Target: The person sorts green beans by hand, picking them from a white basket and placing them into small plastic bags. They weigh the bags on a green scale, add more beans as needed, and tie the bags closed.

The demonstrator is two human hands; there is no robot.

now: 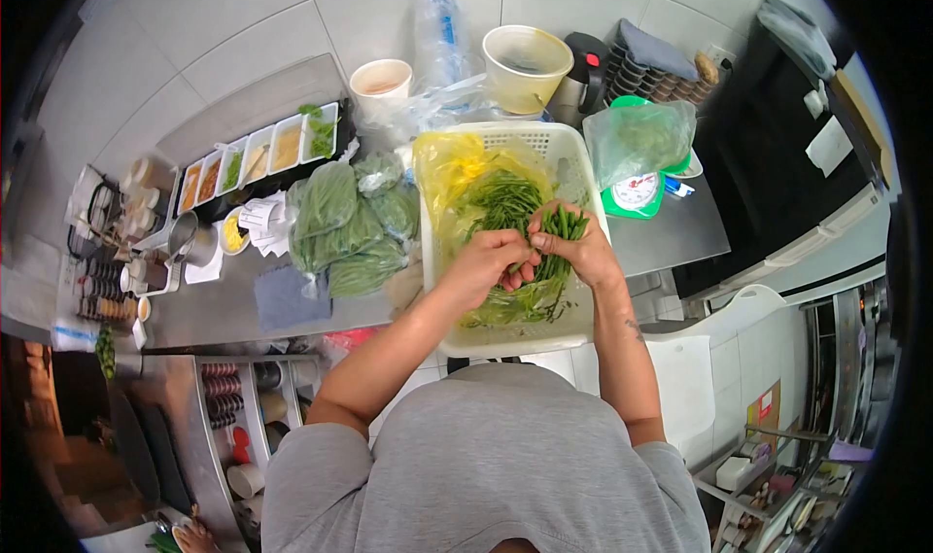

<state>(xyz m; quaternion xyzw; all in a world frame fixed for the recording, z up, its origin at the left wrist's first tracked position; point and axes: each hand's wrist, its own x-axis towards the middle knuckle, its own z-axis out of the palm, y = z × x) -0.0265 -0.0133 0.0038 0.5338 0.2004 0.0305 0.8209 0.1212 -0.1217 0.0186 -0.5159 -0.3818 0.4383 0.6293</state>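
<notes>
A white perforated basket (571, 143) sits in front of me, with a yellow plastic bag (445, 172) spread inside it. Thin green vegetable stems (511, 198) are heaped on the bag. Above the heap, my right hand (579, 250) is closed around a bunch of green stems (562, 224), whose cut ends point up. My left hand (489, 261) meets it at the fingertips, pinched at the lower part of this bunch. Exactly what the left fingers grip is partly hidden.
Left of the basket lie bagged greens (335, 213) and a blue cloth (292, 296). Behind them stands a row of topping containers (260, 155). A green scale (637, 195) with a plastic bag on top is at right. Tubs (525, 67) line the wall. Another person's hand (196, 536) shows at lower left.
</notes>
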